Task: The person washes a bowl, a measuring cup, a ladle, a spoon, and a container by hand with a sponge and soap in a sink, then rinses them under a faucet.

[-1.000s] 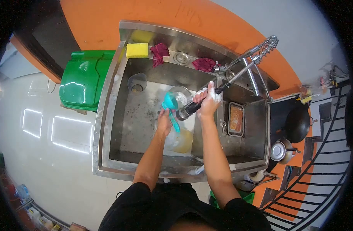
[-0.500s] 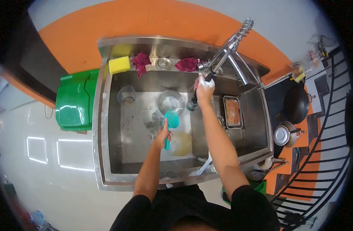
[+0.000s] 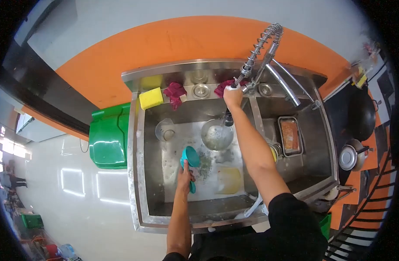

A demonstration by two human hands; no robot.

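My left hand (image 3: 185, 176) is closed round the handle of a teal plastic scoop (image 3: 190, 157), its cup tilted above the sink floor. My right hand (image 3: 233, 96) grips the black-handled spray head (image 3: 228, 118) of the spring-coil faucet (image 3: 262, 41). The nozzle points down at the back right rim of a round metal bowl (image 3: 217, 135), which holds liquid with some foam. A clear plastic container (image 3: 166, 130) rests at the back left of the same basin. Closer to me lies a yellowish see-through container (image 3: 230, 180). Dark bits are scattered on the wet floor between them.
A rectangular metal tin (image 3: 290, 135) with brown contents sits in the right basin. A yellow sponge (image 3: 151, 98), a dark red cloth (image 3: 176, 94) and a drain strainer (image 3: 201, 91) lie on the back ledge. A green bin (image 3: 109, 137) stands left; a wok (image 3: 361, 112) is right.
The camera view has shifted, so the sink appears further right and lower. The scoop has moved left, away from the bowl. The spray head has come over the bowl's back right rim.
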